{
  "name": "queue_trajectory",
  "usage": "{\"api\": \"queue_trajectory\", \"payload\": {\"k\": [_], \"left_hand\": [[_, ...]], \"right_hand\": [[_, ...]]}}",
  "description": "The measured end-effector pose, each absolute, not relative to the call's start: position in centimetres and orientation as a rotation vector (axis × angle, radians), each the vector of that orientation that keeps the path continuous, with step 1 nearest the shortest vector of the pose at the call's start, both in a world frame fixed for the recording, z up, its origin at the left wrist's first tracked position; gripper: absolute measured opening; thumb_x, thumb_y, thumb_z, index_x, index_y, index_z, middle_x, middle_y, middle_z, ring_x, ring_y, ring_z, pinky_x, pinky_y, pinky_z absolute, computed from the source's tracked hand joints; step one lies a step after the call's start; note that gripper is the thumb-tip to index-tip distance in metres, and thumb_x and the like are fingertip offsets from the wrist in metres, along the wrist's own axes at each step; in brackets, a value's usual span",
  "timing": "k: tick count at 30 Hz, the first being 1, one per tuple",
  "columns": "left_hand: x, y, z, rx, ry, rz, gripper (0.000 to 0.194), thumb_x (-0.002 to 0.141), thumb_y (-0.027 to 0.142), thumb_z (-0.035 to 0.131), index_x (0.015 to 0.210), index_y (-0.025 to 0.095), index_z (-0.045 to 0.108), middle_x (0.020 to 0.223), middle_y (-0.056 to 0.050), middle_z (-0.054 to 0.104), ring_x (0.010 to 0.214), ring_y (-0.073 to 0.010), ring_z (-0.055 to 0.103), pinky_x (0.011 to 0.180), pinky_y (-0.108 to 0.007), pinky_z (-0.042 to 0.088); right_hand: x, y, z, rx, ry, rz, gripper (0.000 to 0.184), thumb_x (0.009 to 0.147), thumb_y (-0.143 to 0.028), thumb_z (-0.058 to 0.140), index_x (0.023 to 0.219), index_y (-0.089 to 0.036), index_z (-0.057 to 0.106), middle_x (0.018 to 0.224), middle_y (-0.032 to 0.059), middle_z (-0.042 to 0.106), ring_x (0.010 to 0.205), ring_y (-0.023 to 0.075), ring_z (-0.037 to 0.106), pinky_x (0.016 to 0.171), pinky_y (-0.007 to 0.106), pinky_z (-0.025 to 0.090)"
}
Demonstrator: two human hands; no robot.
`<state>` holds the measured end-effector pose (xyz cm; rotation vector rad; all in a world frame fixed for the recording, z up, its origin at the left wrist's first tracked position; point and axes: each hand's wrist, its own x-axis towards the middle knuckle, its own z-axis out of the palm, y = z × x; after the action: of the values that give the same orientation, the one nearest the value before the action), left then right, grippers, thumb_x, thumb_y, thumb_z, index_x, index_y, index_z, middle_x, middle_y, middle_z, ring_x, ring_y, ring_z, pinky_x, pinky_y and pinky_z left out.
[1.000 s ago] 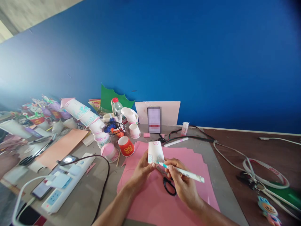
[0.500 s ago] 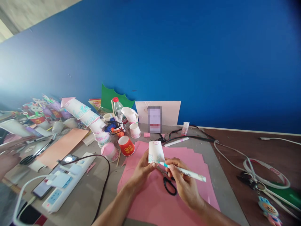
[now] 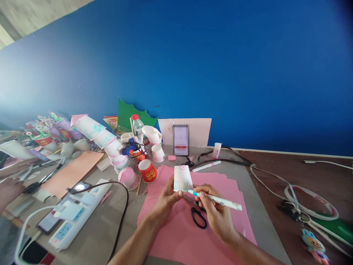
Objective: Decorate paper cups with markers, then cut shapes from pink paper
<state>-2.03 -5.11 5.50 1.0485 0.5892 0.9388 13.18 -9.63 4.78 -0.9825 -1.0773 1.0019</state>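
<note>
A white paper cup [image 3: 182, 176] with teal and pink marks is gripped in my left hand [image 3: 168, 197], its narrower end up and the thumb near its lower rim. My right hand [image 3: 213, 208] is closed around a white acrylic marker [image 3: 224, 203] with a teal collar, whose tip is at the cup's lower right edge. Beneath my hands lie sheets of pink paper [image 3: 176, 235]. Black-handled scissors [image 3: 199, 219] rest on the paper between my wrists, their blades partly hidden.
To the left stand a red paper cup [image 3: 148, 171], a leaning stack of decorated cups [image 3: 103, 138] and a bottle [image 3: 138, 125]. A power strip [image 3: 79, 215] with cables lies front left. A second marker [image 3: 206, 166] lies behind the paper. Another person's hand [image 3: 11, 189] is at far left.
The marker's rear end has shifted slightly right and its tip stays by the cup's lower edge. At far left, the other person's hands have moved further into view.
</note>
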Motion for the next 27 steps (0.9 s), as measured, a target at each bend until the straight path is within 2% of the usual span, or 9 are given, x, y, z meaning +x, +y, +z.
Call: {"api": "queue_trajectory", "payload": {"k": [8, 13, 19, 27], "left_hand": [[-2.03, -5.08, 5.55, 1.019, 0.624, 0.958, 0.068, 0.076, 0.042, 0.078, 0.137, 0.024, 0.055, 0.121, -0.010, 0.068, 0.112, -0.0326, 0.060, 0.090, -0.038, 0.047], [-2.02, -5.04, 5.70, 1.019, 0.612, 0.962, 0.072, 0.075, 0.042, 0.079, 0.139, 0.022, 0.053, 0.118, -0.011, 0.069, 0.109, -0.0315, 0.062, 0.091, -0.039, 0.047], [-2.02, -5.06, 5.69, 1.008, 0.646, 0.987, 0.072, 0.074, 0.043, 0.081, 0.138, 0.025, 0.054, 0.115, -0.009, 0.070, 0.110, -0.0308, 0.060, 0.092, -0.039, 0.045], [-2.03, -4.99, 5.20, 1.014, 0.653, 1.000, 0.068, 0.074, 0.043, 0.080, 0.133, 0.021, 0.058, 0.113, -0.011, 0.069, 0.108, -0.0298, 0.059, 0.090, -0.038, 0.045]], "right_hand": [[13.09, -9.62, 4.36, -0.979, -1.001, 1.025, 0.032, 0.092, -0.052, 0.059, 0.090, -0.021, 0.069, 0.069, -0.0003, 0.059, 0.056, 0.0120, 0.050, 0.050, 0.023, 0.044], [12.99, -9.55, 4.57, -0.970, -0.933, 1.031, 0.036, 0.089, -0.056, 0.063, 0.086, -0.021, 0.069, 0.066, 0.0001, 0.061, 0.055, 0.0119, 0.051, 0.048, 0.022, 0.045], [12.92, -9.49, 4.64, -0.992, -0.909, 1.019, 0.038, 0.088, -0.057, 0.063, 0.084, -0.020, 0.069, 0.065, 0.0006, 0.060, 0.055, 0.0128, 0.052, 0.048, 0.023, 0.047], [12.84, -9.50, 4.17, -1.018, -0.924, 1.003, 0.035, 0.090, -0.055, 0.061, 0.086, -0.021, 0.069, 0.065, 0.0006, 0.062, 0.054, 0.0129, 0.052, 0.047, 0.023, 0.046]]}}
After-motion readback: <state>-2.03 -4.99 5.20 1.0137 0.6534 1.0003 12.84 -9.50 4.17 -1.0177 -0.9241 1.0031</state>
